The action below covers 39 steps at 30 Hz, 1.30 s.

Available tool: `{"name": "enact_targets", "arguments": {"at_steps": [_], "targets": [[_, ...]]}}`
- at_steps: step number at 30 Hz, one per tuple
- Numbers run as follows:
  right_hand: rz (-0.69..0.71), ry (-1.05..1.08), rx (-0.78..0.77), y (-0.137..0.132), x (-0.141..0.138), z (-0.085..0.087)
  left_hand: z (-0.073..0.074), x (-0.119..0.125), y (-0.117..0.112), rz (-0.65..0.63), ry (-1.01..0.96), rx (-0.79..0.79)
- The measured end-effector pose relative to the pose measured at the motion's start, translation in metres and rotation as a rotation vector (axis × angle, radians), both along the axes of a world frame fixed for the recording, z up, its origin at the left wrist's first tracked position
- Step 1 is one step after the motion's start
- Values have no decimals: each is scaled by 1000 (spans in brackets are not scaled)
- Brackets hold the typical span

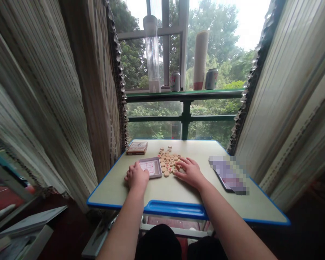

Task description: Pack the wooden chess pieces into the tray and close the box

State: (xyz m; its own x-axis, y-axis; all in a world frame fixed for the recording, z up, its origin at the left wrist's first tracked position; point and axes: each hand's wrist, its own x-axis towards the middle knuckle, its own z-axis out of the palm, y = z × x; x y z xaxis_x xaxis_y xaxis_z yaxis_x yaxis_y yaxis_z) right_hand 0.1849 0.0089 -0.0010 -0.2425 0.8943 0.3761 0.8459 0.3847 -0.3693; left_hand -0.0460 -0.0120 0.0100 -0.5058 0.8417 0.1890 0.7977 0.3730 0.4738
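A pale, blue-edged table [173,191] carries an open box [159,169] left of centre and, just beside it, a cluster of round wooden pieces [167,166]. Near its far left corner lies a flat brown box [137,147], toward the right a flat, dark-edged object [229,175], pixelated. On the green ledge [227,94] beyond stand two cans [211,79], a stack of cups [200,59] and a tall clear tube [152,52]

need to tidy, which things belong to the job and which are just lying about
Seemingly in use:
open box, at left hand
round pieces, at right hand
perhaps brown box or lid

Apparently lying about:
flat pixelated device
two cans
stacked cups
clear tube
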Motion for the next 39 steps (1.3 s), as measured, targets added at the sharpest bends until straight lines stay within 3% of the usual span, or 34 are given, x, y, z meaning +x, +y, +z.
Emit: {"name": "enact_targets", "arguments": {"at_steps": [10, 16, 18, 24, 29, 39], "targets": [[22, -3, 90, 0, -1, 2, -4, -22, 0, -82, -28, -30], [347, -137, 133, -19, -22, 13, -11, -29, 4, -114, -108, -1], [396, -174, 133, -21, -27, 15, -11, -27, 4, -111, -129, -4], [304, -97, 125, -6, -25, 7, -4, -15, -2, -138, -89, -71], [201, -42, 119, 7, -19, -2, -6, -11, 0, -203, -110, -44], [86, 0, 73, 2, -18, 7, -8, -5, 1, -328, -147, 87]]}}
